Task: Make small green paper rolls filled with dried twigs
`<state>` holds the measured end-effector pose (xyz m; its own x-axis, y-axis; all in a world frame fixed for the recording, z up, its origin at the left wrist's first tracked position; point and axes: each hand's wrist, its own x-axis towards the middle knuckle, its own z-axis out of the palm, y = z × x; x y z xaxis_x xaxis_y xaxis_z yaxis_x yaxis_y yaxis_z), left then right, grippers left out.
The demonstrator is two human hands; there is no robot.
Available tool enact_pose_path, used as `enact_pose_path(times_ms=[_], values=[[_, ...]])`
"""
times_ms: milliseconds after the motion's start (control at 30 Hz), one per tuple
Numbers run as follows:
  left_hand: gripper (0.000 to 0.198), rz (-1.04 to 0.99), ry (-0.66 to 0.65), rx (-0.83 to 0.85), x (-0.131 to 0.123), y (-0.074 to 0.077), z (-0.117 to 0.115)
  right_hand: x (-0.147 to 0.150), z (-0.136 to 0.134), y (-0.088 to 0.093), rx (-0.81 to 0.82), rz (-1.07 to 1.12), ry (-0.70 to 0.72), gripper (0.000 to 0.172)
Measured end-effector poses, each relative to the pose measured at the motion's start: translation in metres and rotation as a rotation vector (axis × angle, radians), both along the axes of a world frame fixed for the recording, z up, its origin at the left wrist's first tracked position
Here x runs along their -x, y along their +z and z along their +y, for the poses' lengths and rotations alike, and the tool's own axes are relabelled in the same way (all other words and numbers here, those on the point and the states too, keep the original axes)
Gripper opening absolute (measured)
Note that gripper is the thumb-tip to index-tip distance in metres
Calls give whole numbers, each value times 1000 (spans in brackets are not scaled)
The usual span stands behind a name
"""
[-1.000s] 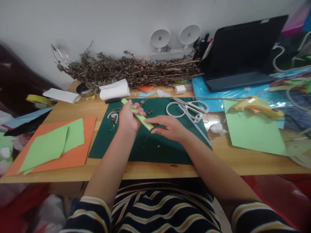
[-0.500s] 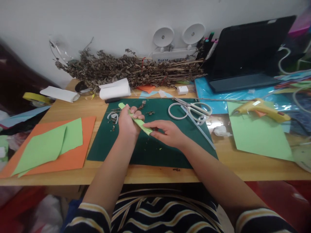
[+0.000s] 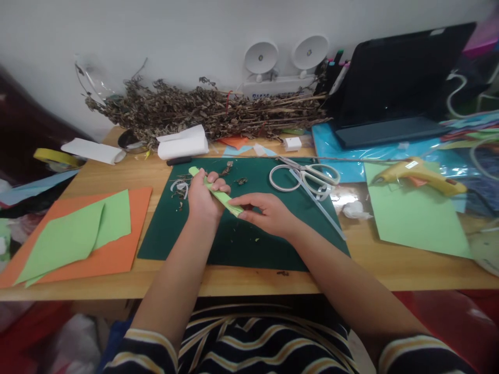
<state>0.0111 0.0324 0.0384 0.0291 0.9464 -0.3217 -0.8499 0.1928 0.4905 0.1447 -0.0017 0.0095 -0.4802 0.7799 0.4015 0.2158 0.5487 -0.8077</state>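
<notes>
A narrow strip of folded light-green paper (image 3: 223,197) slants above the dark green cutting mat (image 3: 249,244). My left hand (image 3: 206,196) is wrapped round its middle, with the upper end poking out past the thumb. At the lower end, my right hand (image 3: 268,212) pinches the paper between thumb and fingers; several layers show at that edge. White-handled scissors (image 3: 302,174) lie on the mat's upper right, over a clear glue stick (image 3: 322,208). Dried leaf bits (image 3: 241,181) and paper scraps are scattered on the mat.
Green sheets (image 3: 64,239) rest on orange paper (image 3: 117,254) at the left. A yellow glue gun (image 3: 423,175) lies on green paper (image 3: 417,223) at the right. Dried branches (image 3: 202,111), white paper rolls (image 3: 183,144) and a dark tablet (image 3: 401,78) line the back.
Both hands keep the same hold on the green paper, which has barely shifted. The whole view has moved slightly.
</notes>
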Motion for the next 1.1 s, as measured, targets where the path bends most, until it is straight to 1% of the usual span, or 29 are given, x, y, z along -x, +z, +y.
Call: enact_pose_path(times_ms=[133,200,333,600,767,900,967,1033,1100], values=[[30,21,13,-7,0,0,0,1,-2,1,32,-13,-21,23],[28,32,35,-6,1,-1,1,0,-2,2,46,-27,-10,25],[25,43,60,7,2,-2,2,-4,-1,5,29,-26,28,26],[24,32,56,3,0,-2,1,1,-1,0,11,-49,-13,24],[22,54,73,12,8,-3,5,-10,3,6,66,-77,0,28],[14,143,165,13,13,-5,9,-19,9,7,93,-81,-121,28],[8,213,212,-2,16,-7,11,-19,11,6,88,-117,-132,27],[3,298,232,-50,18,-9,13,-19,12,4,74,-162,-117,26],[10,411,249,-161,20,-9,13,-22,15,2,47,-196,-136,26]])
